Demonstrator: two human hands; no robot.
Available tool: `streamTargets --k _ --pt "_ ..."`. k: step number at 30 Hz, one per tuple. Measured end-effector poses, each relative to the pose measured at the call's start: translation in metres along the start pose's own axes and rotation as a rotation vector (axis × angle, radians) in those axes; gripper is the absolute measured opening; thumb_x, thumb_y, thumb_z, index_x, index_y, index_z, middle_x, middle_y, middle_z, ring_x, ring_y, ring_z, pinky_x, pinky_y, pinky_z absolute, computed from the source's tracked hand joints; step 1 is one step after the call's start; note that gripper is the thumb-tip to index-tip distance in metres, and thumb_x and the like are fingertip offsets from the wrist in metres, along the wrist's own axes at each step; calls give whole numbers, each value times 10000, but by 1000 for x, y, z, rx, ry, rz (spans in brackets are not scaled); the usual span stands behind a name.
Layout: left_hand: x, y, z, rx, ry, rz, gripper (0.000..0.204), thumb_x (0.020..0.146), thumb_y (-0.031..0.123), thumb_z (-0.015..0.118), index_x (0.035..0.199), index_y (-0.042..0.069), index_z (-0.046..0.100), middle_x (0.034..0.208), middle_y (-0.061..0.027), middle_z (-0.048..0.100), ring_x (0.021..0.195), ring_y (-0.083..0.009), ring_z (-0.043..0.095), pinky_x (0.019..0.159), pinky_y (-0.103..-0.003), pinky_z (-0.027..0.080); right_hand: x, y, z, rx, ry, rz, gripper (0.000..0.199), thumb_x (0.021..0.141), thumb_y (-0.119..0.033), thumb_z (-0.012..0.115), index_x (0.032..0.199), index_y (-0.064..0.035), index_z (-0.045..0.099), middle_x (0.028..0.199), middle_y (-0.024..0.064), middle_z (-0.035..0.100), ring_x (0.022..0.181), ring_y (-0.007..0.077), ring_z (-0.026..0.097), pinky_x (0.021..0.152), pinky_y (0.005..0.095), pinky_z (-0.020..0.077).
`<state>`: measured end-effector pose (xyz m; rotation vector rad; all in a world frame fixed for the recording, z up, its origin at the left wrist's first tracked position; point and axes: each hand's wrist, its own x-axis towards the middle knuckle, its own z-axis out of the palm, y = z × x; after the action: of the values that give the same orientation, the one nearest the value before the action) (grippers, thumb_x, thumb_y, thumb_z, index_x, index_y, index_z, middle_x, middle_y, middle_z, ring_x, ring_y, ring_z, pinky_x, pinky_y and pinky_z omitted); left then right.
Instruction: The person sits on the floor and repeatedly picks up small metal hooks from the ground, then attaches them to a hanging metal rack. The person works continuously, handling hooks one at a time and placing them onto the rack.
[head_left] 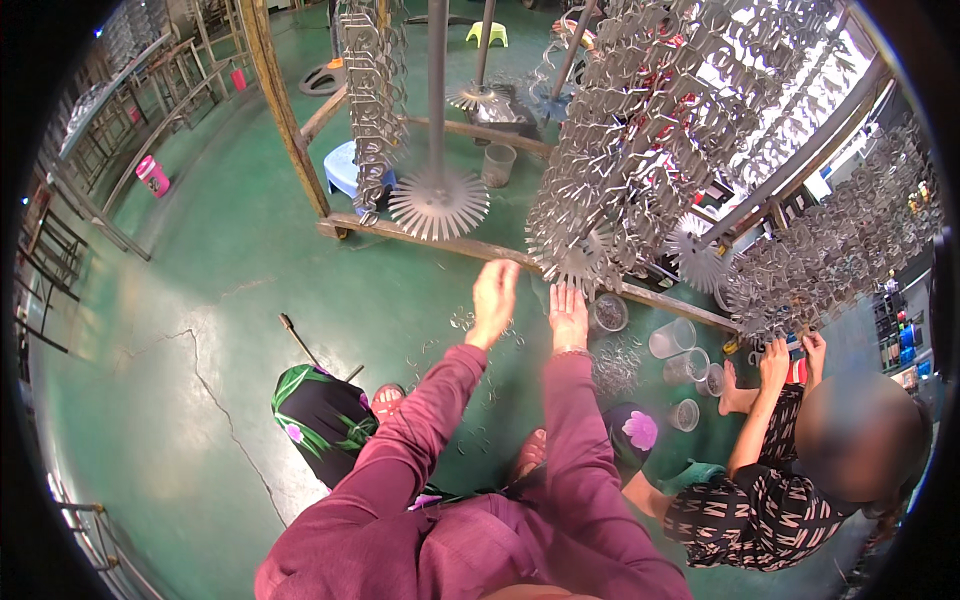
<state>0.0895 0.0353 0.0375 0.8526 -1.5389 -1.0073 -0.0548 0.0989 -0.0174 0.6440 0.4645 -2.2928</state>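
My left hand (494, 302) is raised in front of the rack's lower wooden bar, slightly blurred, with its fingers curled together. Whatever they may hold is too small to make out. To its right, my right hand (568, 322) has its palm up and fingers stretched out. Its fingertips are at the lower edge of a slotted metal disc (578, 262), and I cannot tell whether they touch. Above that disc hang dense strands of bent metal pieces (640, 120). A bare slotted disc (438, 205) on a pole stands to the left of my hands.
Small metal pieces (617, 368) lie scattered on the green floor beside several clear plastic cups (672, 338). At the right, a co-worker (750, 500) sits close by, hands raised to another hung strand. A wooden rack post (285, 110), a blue stool (342, 168) and a dark rod (298, 337) are to the left.
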Motion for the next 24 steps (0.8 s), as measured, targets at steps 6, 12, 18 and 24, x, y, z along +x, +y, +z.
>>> streamTargets --k 6,12,18,24 --pt "-6 31 36 169 -114 236 474 750 249 732 1066 12 469 976 -114 528 806 -233 556 693 -367 480 6 -4 -13 -264 -223 -66 296 953 -131 478 1214 10 473 1194 131 536 1145 279 515 1011 423 417" --pt "-25 56 60 35 -212 -32 430 764 166 650 1092 7 423 979 -133 528 767 -238 600 701 -369 493 25 -31 -34 -342 -408 12 287 953 -81 432 1221 18 464 1159 122 566 1105 213 537 965 326 432" --pt "-24 65 74 72 -202 -74 446 830 239 642 1131 -10 426 882 -218 607 766 -330 633 707 -420 490 29 -40 -33 -391 -561 -70 356 934 -107 481 1279 -28 444 1247 111 530 1126 201 522 970 318 423" --pt "-18 26 65 188 -98 114 245 919 172 497 1094 0 499 1000 -243 608 880 -413 602 746 -454 487 -20 -4 -17 -649 -439 -230 423 937 -185 460 1322 -33 373 1314 110 457 1185 231 479 1016 378 398"
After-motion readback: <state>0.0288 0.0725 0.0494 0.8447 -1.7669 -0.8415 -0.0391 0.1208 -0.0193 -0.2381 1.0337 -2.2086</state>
